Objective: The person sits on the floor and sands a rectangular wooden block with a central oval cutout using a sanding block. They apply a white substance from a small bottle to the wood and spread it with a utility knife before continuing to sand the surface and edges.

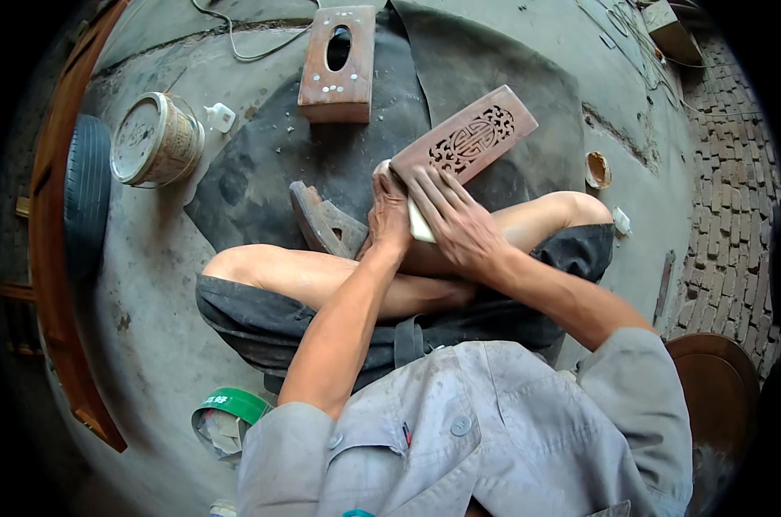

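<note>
A reddish-brown wooden box with a fretwork panel lies slanted in front of me, its near end under my hands. My left hand is closed round the left corner of that end. My right hand presses down on the same end, fingers together and fairly straight, over a pale flat piece. Most of that piece is hidden, so its exact kind is unclear. Close to my left hand, a worn brown wooden block with a cutout rests by my crossed legs.
Ahead stands a wooden tissue box with an oval opening. A dark mat covers the floor. Leftward are a lidded bucket, a small white bottle and a tyre. A small round container lies right of my knee.
</note>
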Available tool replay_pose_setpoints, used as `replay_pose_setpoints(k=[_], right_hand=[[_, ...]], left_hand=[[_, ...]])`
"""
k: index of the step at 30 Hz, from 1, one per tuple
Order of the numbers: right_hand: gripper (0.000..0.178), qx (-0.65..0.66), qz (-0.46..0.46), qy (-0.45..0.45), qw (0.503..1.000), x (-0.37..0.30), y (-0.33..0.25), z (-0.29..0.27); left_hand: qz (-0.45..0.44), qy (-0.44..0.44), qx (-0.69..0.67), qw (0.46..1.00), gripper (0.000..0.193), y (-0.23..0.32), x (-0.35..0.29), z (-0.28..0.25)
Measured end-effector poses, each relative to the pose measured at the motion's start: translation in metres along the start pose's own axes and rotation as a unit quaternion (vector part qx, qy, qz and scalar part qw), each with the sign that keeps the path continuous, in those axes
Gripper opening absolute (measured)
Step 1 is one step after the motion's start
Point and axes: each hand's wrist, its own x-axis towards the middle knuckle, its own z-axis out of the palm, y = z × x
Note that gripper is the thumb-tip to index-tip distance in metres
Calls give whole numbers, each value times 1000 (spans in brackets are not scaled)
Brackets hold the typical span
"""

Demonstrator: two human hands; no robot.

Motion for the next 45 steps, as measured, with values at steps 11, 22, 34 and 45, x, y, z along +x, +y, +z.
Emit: replay_pose_setpoints(k=[11, 22, 34, 45], right_hand=[[69, -48, -17, 11, 999, 20, 68, 17], [64, -37, 77, 74, 994, 16, 86, 21], [69, -16, 198, 76, 977, 22, 100, 26], [55, 351, 464, 372, 723, 40, 165, 50]], left_hand=[[48, 41, 41, 997, 110, 20, -4, -6], [43, 22, 33, 998, 109, 26, -5, -9], [109, 33, 4, 993, 103, 3, 1, -2], [208, 203, 96, 952, 98, 168, 7, -77]])
